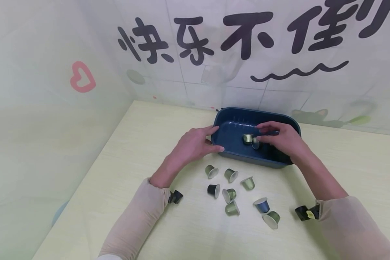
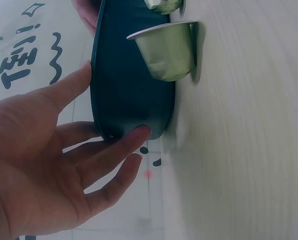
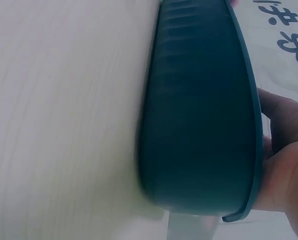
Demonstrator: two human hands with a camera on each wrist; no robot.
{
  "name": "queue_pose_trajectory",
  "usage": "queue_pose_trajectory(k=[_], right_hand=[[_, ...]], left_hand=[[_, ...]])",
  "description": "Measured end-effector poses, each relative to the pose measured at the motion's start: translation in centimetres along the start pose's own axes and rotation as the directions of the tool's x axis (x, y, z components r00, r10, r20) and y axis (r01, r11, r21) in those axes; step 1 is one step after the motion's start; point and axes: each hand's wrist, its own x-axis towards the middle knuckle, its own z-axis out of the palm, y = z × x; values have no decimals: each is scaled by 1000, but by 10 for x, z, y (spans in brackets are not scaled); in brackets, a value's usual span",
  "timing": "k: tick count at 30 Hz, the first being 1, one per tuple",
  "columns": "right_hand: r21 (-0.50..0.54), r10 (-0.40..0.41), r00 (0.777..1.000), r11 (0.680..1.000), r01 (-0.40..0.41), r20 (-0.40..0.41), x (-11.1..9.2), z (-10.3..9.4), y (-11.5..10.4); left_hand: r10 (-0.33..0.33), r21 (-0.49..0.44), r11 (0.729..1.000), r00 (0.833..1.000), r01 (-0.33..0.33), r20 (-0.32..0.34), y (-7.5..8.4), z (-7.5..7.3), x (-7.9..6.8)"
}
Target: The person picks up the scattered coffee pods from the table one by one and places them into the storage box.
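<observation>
A dark blue plastic bin stands against the back wall. My left hand holds its left end, thumb on the near rim and fingers around the end, as the left wrist view shows. My right hand reaches into the bin over the right side, thumb and forefinger apart. Just below the thumb tip lies a coffee capsule, beside a shiny green coffee capsule. In the right wrist view the bin wall hides the fingertips. Several more coffee capsules lie in front: green ones, a black one and a blue one.
The pale wood-grain table meets a printed wall sheet right behind the bin. Another sheet hangs along the left edge. Small black devices sit at both sleeve cuffs.
</observation>
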Motion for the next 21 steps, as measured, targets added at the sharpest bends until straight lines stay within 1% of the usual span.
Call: queue_pose_trajectory(k=[4,8,21], right_hand=[[12,-26,1000,1000,26,4,-7,-2,-2],[-2,-49,999,999,49,-4,-13,-3,-3],[-1,-58,998,998,58,-24,-31,-6,-6]], left_hand=[[3,-2,1000,1000,-3,-2,0,0,0],[-1,-1,1000,1000,1,-3,0,-1,0],[-8,-18,1000,1000,8,10,-2,-2,0]])
